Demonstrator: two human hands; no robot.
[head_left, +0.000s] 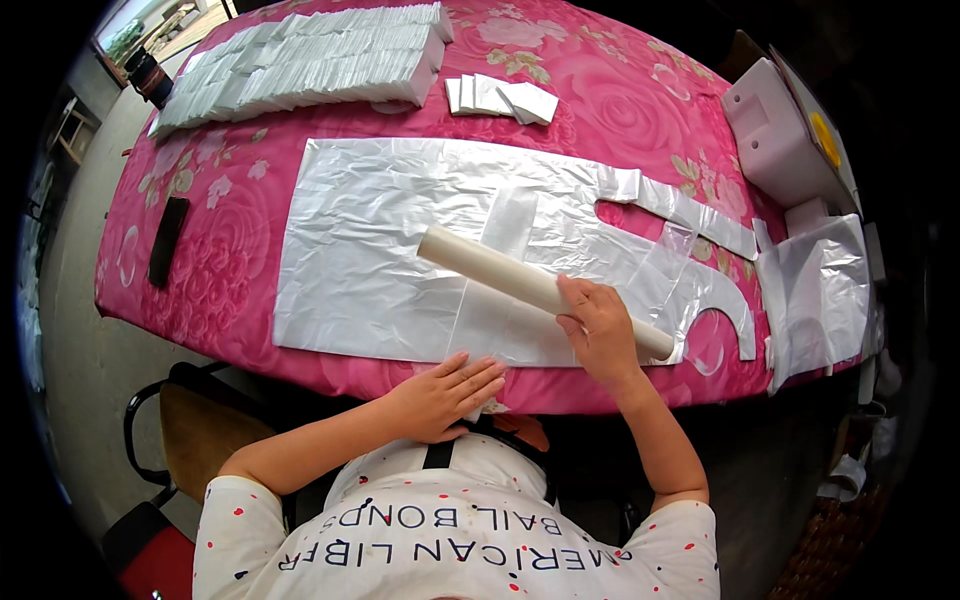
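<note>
A large sheet of thin white plastic film (365, 235), shaped like a disposable apron with strap-like loops at its right end, lies spread and creased on the table. Across it, slanting from upper left to lower right, is a pale smooth tube (495, 275). My right hand (603, 328) is wrapped round the tube towards its lower right end. At the near table edge, just below the film, my left hand (445, 396) lies flat with its fingers stretched out, holding nothing visible. A folded panel of film (512, 222) shows beside the tube.
Long rows of folded white packets (310, 62) fill the far left, with a few loose packets (498, 99) beside them. A dark phone (167, 242) lies at the left. A white foam box (780, 130) and more film (822, 290) stand at the right of the pink flowered tablecloth (640, 90).
</note>
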